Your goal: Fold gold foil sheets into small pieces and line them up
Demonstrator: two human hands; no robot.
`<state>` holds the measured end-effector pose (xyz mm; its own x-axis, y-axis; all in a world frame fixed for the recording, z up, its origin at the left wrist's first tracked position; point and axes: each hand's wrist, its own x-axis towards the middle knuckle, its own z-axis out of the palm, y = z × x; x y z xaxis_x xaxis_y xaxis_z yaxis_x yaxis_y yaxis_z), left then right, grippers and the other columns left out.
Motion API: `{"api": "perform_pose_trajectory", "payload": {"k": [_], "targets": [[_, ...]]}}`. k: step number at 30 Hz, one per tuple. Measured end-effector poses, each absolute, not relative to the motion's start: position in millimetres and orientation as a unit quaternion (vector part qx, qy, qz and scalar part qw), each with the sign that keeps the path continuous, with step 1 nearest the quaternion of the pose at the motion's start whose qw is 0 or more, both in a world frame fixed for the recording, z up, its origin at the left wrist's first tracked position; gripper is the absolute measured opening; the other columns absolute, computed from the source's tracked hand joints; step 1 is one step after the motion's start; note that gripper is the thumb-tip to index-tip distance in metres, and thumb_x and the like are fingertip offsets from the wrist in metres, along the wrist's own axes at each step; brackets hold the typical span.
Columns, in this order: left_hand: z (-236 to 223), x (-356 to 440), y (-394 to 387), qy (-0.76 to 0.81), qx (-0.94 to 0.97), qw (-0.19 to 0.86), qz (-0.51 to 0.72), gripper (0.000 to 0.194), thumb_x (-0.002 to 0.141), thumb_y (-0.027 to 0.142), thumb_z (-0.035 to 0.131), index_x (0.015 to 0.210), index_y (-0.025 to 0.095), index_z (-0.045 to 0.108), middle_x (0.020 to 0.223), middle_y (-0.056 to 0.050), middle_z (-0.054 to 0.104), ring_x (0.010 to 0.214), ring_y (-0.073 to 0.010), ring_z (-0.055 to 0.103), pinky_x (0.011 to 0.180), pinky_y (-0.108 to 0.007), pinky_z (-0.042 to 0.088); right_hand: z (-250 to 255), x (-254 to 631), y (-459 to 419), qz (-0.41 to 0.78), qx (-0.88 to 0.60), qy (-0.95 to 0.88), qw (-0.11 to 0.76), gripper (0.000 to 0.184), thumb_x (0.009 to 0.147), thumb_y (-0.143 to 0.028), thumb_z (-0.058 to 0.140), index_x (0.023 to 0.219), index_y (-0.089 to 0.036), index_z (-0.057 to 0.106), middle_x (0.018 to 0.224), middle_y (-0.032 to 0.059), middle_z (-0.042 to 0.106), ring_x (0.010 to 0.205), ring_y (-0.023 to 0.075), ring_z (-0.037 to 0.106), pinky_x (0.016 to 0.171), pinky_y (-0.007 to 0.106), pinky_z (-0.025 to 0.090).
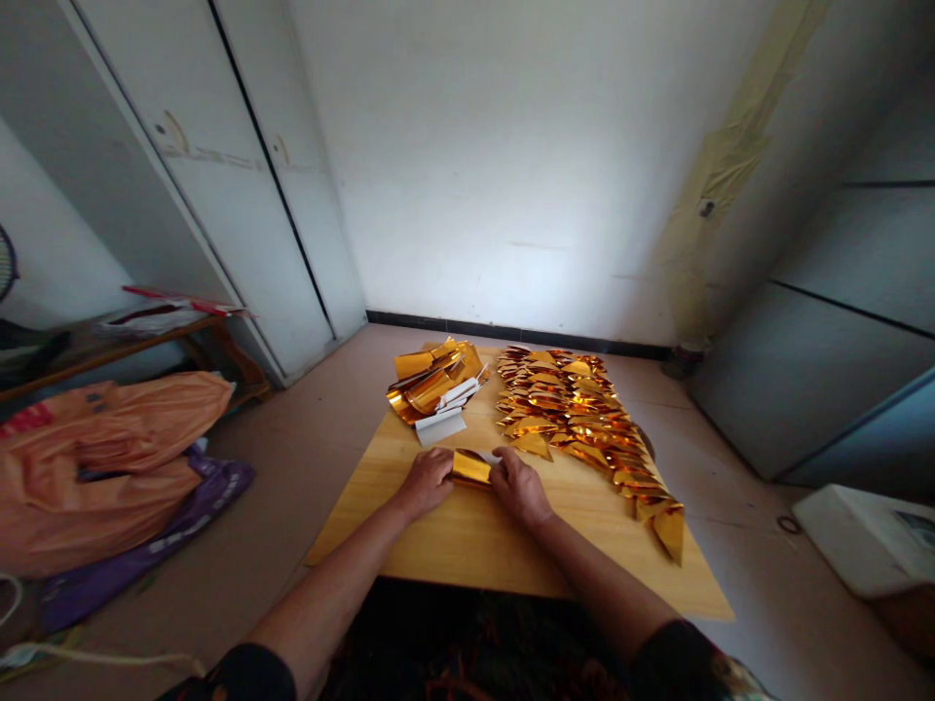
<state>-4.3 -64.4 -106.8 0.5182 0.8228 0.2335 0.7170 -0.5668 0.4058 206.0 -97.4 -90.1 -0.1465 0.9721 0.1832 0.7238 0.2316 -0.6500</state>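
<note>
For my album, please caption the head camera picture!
Left hand and right hand hold gold paper near rows of folded gold pieces.

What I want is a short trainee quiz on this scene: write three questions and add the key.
1. Short answer: what do the left hand and the right hand hold between them?
2. True or false: the folded gold pieces lie to the right of the loose gold sheets.
3. Choose one: the loose gold sheets lie
A) on the floor
B) on the wooden tabletop
C) against the wall

Key: 1. A shiny gold piece; 2. True; 3. B
</note>
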Motion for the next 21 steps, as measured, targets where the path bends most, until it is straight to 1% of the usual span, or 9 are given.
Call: {"api": "perform_pose_trajectory", "payload": {"k": [2,3,6,8,10,12,16,18,21], "targets": [[-105,-3,-68,0.456,0.857,0.130,0.202,0.042,0.064,0.007,0.047,0.102,0.019,0.063,0.104,-0.006,0.065,0.103,-0.0238,0.056,0.093,-0.039,0.043,-94,204,-98,0.201,-0.546,-0.747,0.322,0.029,0.082,-0.017,0.050,0.111,-0.018,0.056,0.100,0.0062,0.066,0.088,0.0165,0.063,0.078,0.024,0.046],[-105,-3,-69,0.457,0.856,0.131,0.202,0.044,0.064,0.007,0.048,0.103,0.019,0.062,0.105,-0.006,0.065,0.104,-0.0240,0.056,0.094,-0.039,0.042,-95,204,-98,0.201,-0.536,-0.749,0.334,0.029,0.082,-0.016,0.050,0.110,-0.018,0.056,0.103,0.0069,0.065,0.091,0.0168,0.062,0.080,0.025,0.046],[-103,-4,-70,0.460,0.857,0.131,0.192,0.041,0.066,0.006,0.046,0.102,0.018,0.063,0.109,-0.008,0.065,0.106,-0.0244,0.055,0.095,-0.041,0.041,-97,206,-95,0.215,-0.545,-0.730,0.352,0.025,0.085,-0.017,0.045,0.106,-0.018,0.059,0.097,0.0060,0.066,0.087,0.0161,0.062,0.078,0.024,0.047],[-104,-5,-69,0.459,0.860,0.130,0.182,0.040,0.068,0.006,0.046,0.101,0.019,0.064,0.110,-0.007,0.065,0.109,-0.0242,0.055,0.096,-0.041,0.041,-95,207,-89,0.214,-0.551,-0.731,0.340,0.022,0.087,-0.018,0.043,0.099,-0.018,0.061,0.091,0.0051,0.066,0.084,0.0152,0.062,0.076,0.022,0.046],[-105,-8,-68,0.443,0.869,0.132,0.176,0.042,0.070,0.005,0.045,0.104,0.020,0.064,0.113,-0.006,0.065,0.112,-0.0236,0.054,0.097,-0.041,0.040,-91,206,-83,0.193,-0.557,-0.750,0.302,0.021,0.089,-0.018,0.043,0.093,-0.018,0.063,0.088,0.0044,0.066,0.083,0.0143,0.061,0.076,0.021,0.044],[-107,-10,-66,0.419,0.880,0.130,0.180,0.041,0.072,0.006,0.046,0.105,0.022,0.065,0.115,-0.005,0.065,0.114,-0.0228,0.053,0.098,-0.040,0.040,-88,203,-78,0.158,-0.578,-0.763,0.242,0.019,0.090,-0.020,0.044,0.088,-0.019,0.064,0.088,0.0038,0.066,0.083,0.0137,0.061,0.074,0.020,0.042],[-111,-15,-64,0.393,0.893,0.102,0.194,0.027,0.078,0.011,0.048,0.089,0.022,0.070,0.118,-0.005,0.063,0.113,-0.0226,0.053,0.096,-0.040,0.041,-88,195,-76,0.077,-0.628,-0.763,0.130,0.016,0.090,-0.029,0.050,0.087,-0.019,0.063,0.090,0.0046,0.065,0.079,0.0141,0.061,0.063,0.021,0.040],[-111,-18,-65,0.394,0.893,0.088,0.197,0.024,0.078,0.012,0.049,0.083,0.022,0.070,0.122,-0.005,0.062,0.113,-0.0230,0.053,0.096,-0.041,0.042,-91,193,-77,0.039,-0.633,-0.766,0.107,0.014,0.088,-0.029,0.053,0.088,-0.019,0.062,0.091,0.0056,0.064,0.079,0.0148,0.061,0.060,0.021,0.039],[-109,-20,-67,0.389,0.896,0.087,0.197,0.023,0.078,0.012,0.050,0.081,0.023,0.071,0.123,-0.005,0.061,0.115,-0.0233,0.053,0.096,-0.042,0.041,-90,193,-78,0.019,-0.632,-0.770,0.090,0.012,0.087,-0.028,0.054,0.089,-0.018,0.061,0.091,0.0059,0.063,0.078,0.0144,0.062,0.059,0.021,0.039]]}}
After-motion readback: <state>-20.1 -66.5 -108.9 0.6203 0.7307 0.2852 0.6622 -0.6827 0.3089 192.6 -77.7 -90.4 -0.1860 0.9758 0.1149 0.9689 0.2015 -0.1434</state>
